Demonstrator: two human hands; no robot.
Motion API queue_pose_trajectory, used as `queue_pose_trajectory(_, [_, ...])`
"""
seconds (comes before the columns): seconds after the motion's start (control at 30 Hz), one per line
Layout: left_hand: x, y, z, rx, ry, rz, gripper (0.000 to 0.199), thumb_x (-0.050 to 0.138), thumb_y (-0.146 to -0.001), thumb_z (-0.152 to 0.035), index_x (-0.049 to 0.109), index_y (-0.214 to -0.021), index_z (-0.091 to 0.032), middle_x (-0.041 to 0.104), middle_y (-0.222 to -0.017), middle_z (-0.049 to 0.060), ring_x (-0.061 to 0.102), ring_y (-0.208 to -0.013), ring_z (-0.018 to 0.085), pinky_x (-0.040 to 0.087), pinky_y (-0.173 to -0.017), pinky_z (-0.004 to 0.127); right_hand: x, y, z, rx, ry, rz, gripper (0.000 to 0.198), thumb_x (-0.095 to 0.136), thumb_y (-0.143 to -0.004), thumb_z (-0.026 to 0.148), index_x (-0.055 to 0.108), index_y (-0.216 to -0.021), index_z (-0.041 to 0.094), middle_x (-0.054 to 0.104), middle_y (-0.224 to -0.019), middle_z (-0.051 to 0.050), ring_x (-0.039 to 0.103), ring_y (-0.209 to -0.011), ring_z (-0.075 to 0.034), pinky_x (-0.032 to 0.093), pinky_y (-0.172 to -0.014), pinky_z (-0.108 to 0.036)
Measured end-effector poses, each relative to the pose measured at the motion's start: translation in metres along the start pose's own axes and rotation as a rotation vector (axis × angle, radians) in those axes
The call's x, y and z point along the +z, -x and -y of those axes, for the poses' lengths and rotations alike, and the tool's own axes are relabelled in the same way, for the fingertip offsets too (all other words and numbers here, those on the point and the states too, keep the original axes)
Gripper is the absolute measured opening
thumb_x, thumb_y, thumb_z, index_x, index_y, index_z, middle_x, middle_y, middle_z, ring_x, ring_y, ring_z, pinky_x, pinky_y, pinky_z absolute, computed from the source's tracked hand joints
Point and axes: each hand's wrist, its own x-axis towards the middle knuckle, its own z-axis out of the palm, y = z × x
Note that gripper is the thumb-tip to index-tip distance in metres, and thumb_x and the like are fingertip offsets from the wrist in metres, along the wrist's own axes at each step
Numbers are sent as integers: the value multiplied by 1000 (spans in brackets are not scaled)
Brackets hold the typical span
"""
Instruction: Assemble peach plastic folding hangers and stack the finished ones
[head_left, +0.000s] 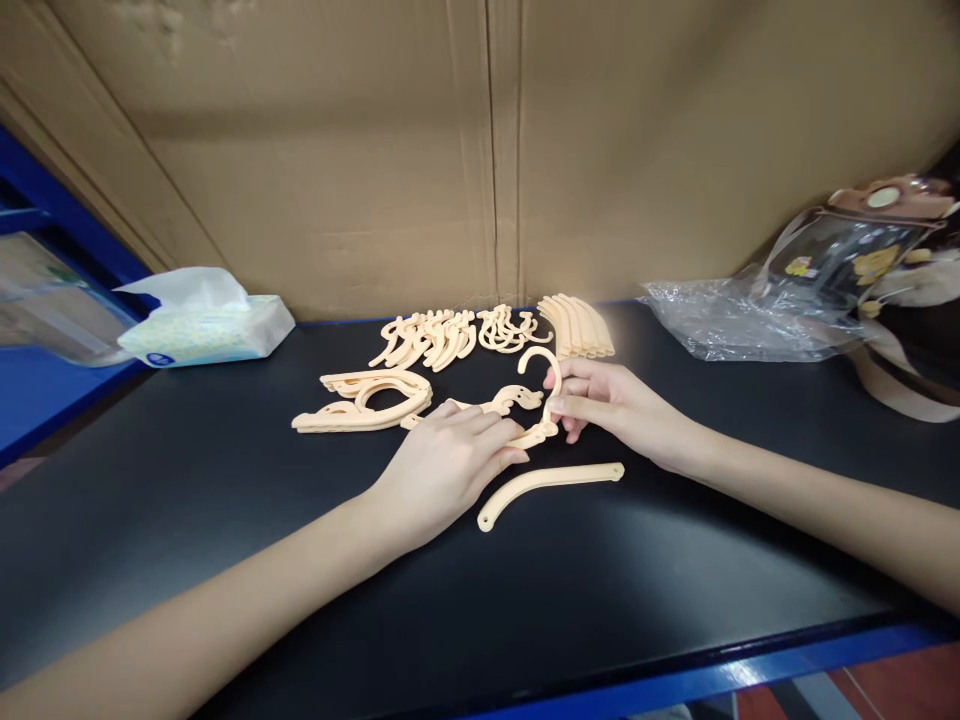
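1. head view: pale cream parts lie across the middle of the desk; work judged under way, well short of finished.
2. piece in hand: the hook piece stands upright at about mid-width of the desk, nearer the back edge than the front. its lower end meets a curved piece; whether the two are locked together, cannot tell.
3. left hand: palm down, thumb and fingers grasping the curved piece. right hand: thumb and fingers pinching the stem of the hook piece.
4. done, as judged: the folded stack, toward the left edge, looks like joined assemblies laid one on another. overlap prevents a count.
5. left to do, as judged: along the back edge, left to right, a heap of notched pieces, a heap of hooks and a fan of smooth bars. all look loose; several units' worth.
6. loose bar: lies on the front-edge side of the hands, attached to nothing. a notched piece behind the left fingers is partly hidden; its connection is unclear.
7. aside: tissue pack by the back left corner; plastic bag toward the back right corner.
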Motion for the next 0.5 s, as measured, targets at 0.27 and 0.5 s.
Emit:
queue_pose_trajectory(0.27, [0,0,0,13,-13,-32,25,40,-98,-30,59,-89,-17,67,-83,1,61,-78,17,35,-70,29,0,1,0,-29,25,-25,17,63,-81,29,50,-86,20,60,-68,4,54,-58,-9,48,-61,-26])
queue_pose_trajectory(0.5, [-2,-2,0,0,46,-6,28,36,-99,-30,58,-86,-18,65,-79,0,59,-75,16,35,-69,29,-4,-2,-4,54,-125,41,21,65,-80,30,51,-91,19,60,-71,3,53,-61,-9,47,-63,-25])
